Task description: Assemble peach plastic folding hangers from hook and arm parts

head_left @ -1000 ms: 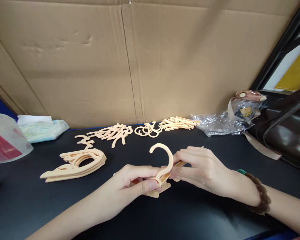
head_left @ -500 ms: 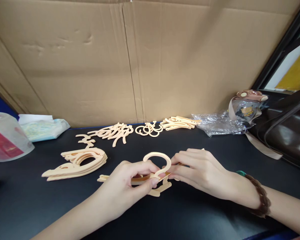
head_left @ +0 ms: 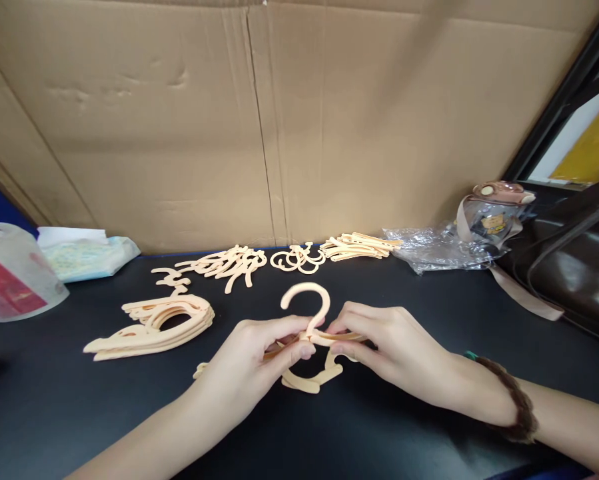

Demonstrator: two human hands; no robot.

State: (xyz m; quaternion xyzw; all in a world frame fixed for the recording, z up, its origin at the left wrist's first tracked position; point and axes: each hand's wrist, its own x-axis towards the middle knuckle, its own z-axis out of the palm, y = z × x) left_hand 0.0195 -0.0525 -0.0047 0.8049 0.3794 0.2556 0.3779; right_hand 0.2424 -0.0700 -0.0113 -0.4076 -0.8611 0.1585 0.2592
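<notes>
A cream plastic clothes hanger is held between my two hands, its hook curving upward and to the left. My left hand pinches it just beside the hook's base, thumb in front. On the other side, my right hand grips the right arm of the hanger between thumb and fingers. Below them on the table lie loose cream hanger pieces, partly covered by the hands. A stack of folded cream hangers sits to the left of my left hand.
Along the back of the black table lie piles of curved arms, hooks and straight bars. Clear plastic wrap, a bottle and a dark bag are right. A tape roll and soft pack stand left.
The hanger's hook has risen slightly and shifted left, turning more upright. My right hand has changed its grip, its thumb now showing in front of the hanger's right arm.
</notes>
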